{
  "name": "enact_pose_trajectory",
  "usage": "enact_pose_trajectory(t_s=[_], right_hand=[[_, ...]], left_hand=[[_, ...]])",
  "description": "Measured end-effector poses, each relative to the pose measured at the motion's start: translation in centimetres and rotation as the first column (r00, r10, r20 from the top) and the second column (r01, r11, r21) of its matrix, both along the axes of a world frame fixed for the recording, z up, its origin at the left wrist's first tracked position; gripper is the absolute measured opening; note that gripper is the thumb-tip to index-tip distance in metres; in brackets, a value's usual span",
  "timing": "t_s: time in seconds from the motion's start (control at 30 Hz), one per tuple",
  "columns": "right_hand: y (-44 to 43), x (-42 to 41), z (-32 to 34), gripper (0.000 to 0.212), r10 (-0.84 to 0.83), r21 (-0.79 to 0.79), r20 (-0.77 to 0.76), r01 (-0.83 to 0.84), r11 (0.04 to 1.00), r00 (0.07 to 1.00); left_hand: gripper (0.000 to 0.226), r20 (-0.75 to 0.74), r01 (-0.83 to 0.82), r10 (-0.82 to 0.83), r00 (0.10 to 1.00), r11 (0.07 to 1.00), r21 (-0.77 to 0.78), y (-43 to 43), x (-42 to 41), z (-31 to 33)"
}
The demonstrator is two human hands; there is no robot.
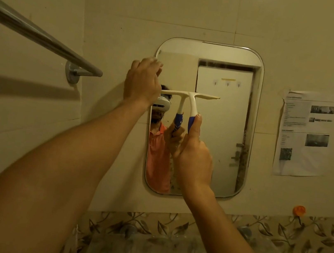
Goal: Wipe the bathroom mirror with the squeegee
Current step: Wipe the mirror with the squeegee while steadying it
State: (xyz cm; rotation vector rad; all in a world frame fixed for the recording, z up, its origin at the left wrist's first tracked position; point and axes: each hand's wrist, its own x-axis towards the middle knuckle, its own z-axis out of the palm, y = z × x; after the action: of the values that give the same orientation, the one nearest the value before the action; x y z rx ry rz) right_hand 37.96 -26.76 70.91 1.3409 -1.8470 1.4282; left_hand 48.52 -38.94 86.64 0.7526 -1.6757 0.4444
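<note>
Squeegee (193, 103) flat on the bathroom mirror (215, 129), held by its handle in the right hand (194, 158).
The right hand's fingers are wrapped tight round the blue end of the handle, with the thumb up along it, and the arm reaches up from 5 o'clock. From that hand the white stem goes up to 12 o'clock, where the long blade lies level across the middle of the glass. The squeegee looks light and stiff, with a soft rubber edge. The blue grip is the best place to hold it, and wet glass may make it slide fast. The left hand (142, 81) is at 10 o'clock on the mirror's rim, fingers bent, and hides the blade's left tip. I cannot tell if it grips anything. A towel bar (45, 36) is out at 9 o'clock, and a paper sheet (304, 134) at 3 o'clock.
</note>
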Motion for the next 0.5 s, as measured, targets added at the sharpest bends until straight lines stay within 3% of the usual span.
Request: enact_pose_trajectory(t_s=[0.27,0.5], right_hand=[[0.0,0.0,-0.5,0.077,-0.022,0.015,-0.012,0.022,1.000,1.000],[-0.4,0.0,-0.9,0.076,-0.030,0.001,-0.018,0.030,1.000,0.999]], left_hand=[[0.042,0.251,-0.082,0.092,0.964,0.995,-0.052,-0.2,-1.4,3.7],[0.045,0.280,-0.171,0.194,0.940,0.980,-0.105,-0.2,-1.9,3.9]])
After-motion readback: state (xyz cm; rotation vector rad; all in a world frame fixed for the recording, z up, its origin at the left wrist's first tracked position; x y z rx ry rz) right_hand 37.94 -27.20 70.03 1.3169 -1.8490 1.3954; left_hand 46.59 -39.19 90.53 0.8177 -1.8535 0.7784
